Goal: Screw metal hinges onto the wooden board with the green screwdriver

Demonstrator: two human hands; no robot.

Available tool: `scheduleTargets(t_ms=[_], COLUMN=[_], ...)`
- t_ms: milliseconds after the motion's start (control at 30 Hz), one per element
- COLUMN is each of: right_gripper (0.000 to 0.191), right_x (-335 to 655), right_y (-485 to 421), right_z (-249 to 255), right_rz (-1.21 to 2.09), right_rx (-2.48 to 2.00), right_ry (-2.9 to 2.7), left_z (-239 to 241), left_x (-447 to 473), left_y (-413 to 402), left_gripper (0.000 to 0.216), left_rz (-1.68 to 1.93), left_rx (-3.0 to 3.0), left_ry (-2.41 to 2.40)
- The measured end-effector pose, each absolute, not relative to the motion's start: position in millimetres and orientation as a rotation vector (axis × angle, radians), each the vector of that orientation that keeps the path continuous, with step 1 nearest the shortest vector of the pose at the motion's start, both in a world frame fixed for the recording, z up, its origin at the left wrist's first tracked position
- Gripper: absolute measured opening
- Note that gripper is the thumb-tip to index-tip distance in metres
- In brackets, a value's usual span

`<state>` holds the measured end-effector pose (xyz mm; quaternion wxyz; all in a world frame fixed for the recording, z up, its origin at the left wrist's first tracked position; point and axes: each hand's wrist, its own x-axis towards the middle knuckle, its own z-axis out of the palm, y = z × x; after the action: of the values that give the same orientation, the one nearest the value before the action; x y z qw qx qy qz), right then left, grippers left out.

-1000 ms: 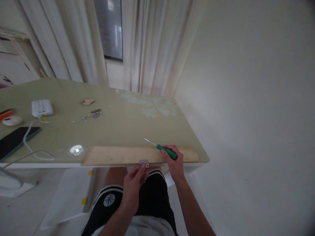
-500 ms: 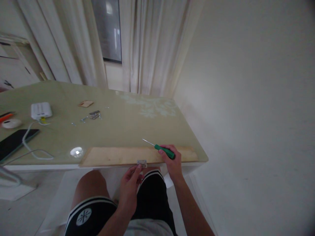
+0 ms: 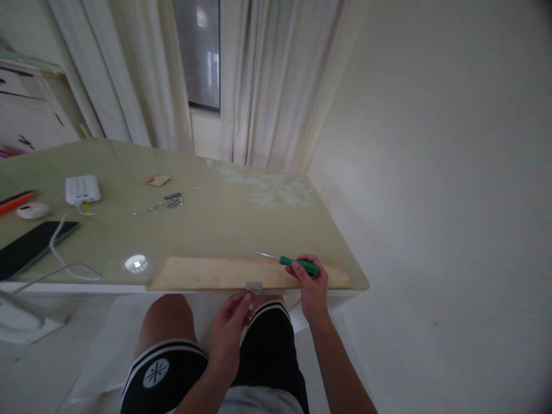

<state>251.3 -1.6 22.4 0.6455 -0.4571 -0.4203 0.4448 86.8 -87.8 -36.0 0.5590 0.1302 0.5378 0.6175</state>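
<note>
A long pale wooden board (image 3: 207, 272) lies along the table's front edge. On its near edge sits a small metal hinge (image 3: 254, 285), one leaf flat on the wood. My left hand (image 3: 233, 319) pinches the hinge's lower part from below, thumb and fingers closed together. In my right hand (image 3: 311, 282) is a screwdriver (image 3: 302, 265) with a green handle. Its thin shaft points left and slightly up, above the board and apart from the hinge.
Several small metal hinges (image 3: 173, 201) and screws (image 3: 154, 208) lie on the green table (image 3: 224, 224), near a small wooden piece (image 3: 158, 180). Leftward are a white charger (image 3: 83, 189) with a cable, a phone (image 3: 34, 244), a white oval object (image 3: 33, 210) and an orange tool (image 3: 17, 201).
The view has swung slightly left, so things on the table appear farther right. My right hand with the screwdriver has shifted a little right. My left hand stays at the hinge.
</note>
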Motion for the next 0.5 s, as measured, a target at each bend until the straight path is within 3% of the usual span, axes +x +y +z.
scheduleTargets(t_ms=[100, 200, 400, 500], right_gripper=[0.042, 0.037, 0.033, 0.031], right_x=[255, 259, 254, 247], right_y=[0, 0, -3, -3], right_z=[36, 56, 89, 97], right_rz=[0.935, 0.79, 0.634, 0.551], right_rx=[-0.981, -0.966, -0.944, -0.953], right_ry=[-0.956, -1.101, -1.498, -1.653], left_z=[-43, -46, -25, -8], left_x=[85, 77, 31, 15], left_y=[-94, -103, -97, -78], left_gripper=[0.066, 0.054, 0.017, 0.015], left_rz=[1.453, 1.474, 1.608, 1.466], left_rx=[0.382, 0.618, 1.716, 2.131], left_ry=[1.293, 1.378, 1.682, 1.759])
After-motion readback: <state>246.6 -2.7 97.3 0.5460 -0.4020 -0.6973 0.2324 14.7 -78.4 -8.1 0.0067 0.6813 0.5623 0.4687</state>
